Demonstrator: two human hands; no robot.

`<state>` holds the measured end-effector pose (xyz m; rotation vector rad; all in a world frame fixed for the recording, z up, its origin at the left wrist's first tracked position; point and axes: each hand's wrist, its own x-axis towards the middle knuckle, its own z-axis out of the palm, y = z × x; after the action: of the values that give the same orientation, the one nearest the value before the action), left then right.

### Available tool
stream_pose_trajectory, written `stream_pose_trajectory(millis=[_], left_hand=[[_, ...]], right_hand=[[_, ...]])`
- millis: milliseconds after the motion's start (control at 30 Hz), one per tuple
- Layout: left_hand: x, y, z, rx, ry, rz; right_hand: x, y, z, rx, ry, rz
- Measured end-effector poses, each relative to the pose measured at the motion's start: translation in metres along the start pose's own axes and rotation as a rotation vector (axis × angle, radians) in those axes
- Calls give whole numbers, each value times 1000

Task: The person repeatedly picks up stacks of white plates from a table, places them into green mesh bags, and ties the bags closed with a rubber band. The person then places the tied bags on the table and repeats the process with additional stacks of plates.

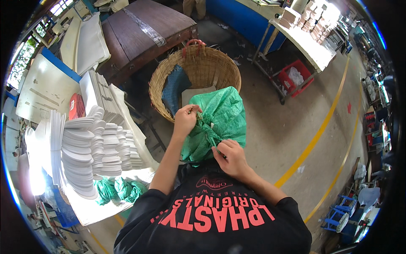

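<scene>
Green sack [220, 114] pinched by both closed hands.

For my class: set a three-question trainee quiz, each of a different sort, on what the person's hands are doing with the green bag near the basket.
1. True or false: both the left hand and the right hand grip the green bag.
2. Multiple choice: what stands just beyond the bag? A) a wicker basket B) a metal drum C) a glass tank
3. Fill in: on the person's left, the white table bears stacks of white sole-shaped ______.

Key
1. True: both hands pinch the gathered mouth of the bag.
2. A, the wicker basket, which has red handles.
3. Cut-outs, beside small green bundles.
</scene>
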<state>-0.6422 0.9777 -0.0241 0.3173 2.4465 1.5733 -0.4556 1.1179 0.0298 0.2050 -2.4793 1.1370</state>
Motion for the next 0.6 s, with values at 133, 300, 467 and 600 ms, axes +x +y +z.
stream_pose_trajectory(millis=[133,300,467,600], left_hand=[[-6,8,-23,-316,-167,85],[-11,34,-32,-541,-187,133],[-3,62,-37,-519,-34,215],[6,63,-39,-318,134,278]], right_hand=[[6,0,6,215,71,67],[28,-9,5,762,-31,428],[51,-30,9,713,11,268],[49,-42,14,541,11,183]])
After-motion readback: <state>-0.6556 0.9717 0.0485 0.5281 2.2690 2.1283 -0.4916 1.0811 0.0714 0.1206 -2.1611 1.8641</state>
